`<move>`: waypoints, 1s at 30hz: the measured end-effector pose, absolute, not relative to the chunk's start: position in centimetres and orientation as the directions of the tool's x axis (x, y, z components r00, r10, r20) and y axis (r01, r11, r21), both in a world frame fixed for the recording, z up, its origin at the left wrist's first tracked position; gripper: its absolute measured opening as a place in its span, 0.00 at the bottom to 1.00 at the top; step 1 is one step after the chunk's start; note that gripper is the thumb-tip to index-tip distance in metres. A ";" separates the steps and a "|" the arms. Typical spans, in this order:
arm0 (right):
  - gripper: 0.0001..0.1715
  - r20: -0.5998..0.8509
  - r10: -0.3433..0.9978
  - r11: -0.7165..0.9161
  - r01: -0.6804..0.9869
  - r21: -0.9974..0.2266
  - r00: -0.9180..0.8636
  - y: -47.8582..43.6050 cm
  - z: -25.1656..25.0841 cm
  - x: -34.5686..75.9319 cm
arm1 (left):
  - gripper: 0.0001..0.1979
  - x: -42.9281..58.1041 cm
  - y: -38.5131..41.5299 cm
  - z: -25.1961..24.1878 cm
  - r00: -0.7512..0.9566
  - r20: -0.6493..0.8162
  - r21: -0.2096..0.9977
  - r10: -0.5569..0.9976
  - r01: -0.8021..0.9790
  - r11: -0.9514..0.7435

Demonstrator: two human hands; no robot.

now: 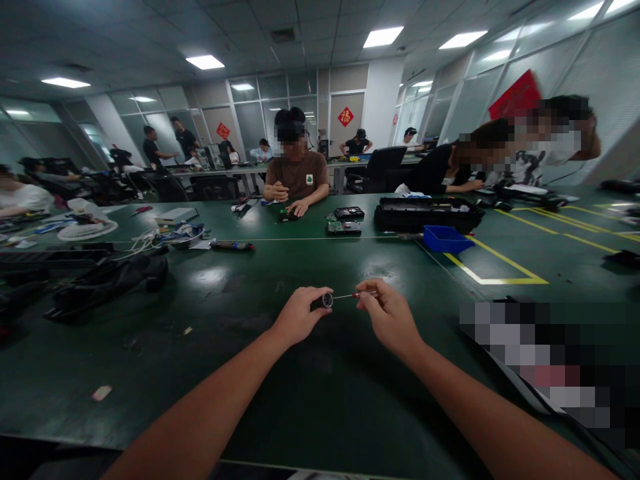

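My left hand (pixel 298 315) is closed around a small black cylindrical handle (pixel 324 301) whose round end faces right. My right hand (pixel 387 315) pinches a thin metal screwdriver bit with a red band (pixel 356 295), its tip pointing at the handle's end. Both hands hover just above the dark green table (pixel 280 387), close in front of me, a few centimetres apart.
A blue bin (pixel 445 239) and a black tray (pixel 427 215) sit at the right by yellow floor-tape lines (pixel 500 280). Black bags (pixel 107 280) and cables lie at the left. A person in a brown shirt (pixel 299 175) works opposite; circuit boards (pixel 345 227) lie before them.
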State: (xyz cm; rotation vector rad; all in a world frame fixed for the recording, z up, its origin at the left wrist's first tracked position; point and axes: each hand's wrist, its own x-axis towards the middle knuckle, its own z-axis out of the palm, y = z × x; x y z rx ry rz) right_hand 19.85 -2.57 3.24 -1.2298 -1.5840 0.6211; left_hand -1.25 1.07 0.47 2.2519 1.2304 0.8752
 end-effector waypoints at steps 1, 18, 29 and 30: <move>0.14 0.385 0.923 0.344 0.420 -0.839 0.012 -2.5 3.2 19.9 | 0.19 -1.2 1.0 0.5 0.409 0.319 0.625 0.855 0.587 -0.514; 0.16 0.336 0.934 0.306 0.214 -0.928 0.120 -1.3 1.6 19.8 | 0.19 -0.8 0.9 0.8 0.361 0.306 0.635 0.881 0.611 -0.472; 0.15 -0.080 0.997 -0.065 -0.468 -0.881 0.011 0.2 1.1 20.1 | 0.19 -1.0 1.2 1.1 0.377 0.329 0.586 0.866 0.637 -0.501; 0.14 -0.057 0.997 -0.032 -0.448 -0.893 0.042 0.2 0.9 20.0 | 0.19 -1.1 1.3 1.0 0.380 0.319 0.579 0.868 0.647 -0.496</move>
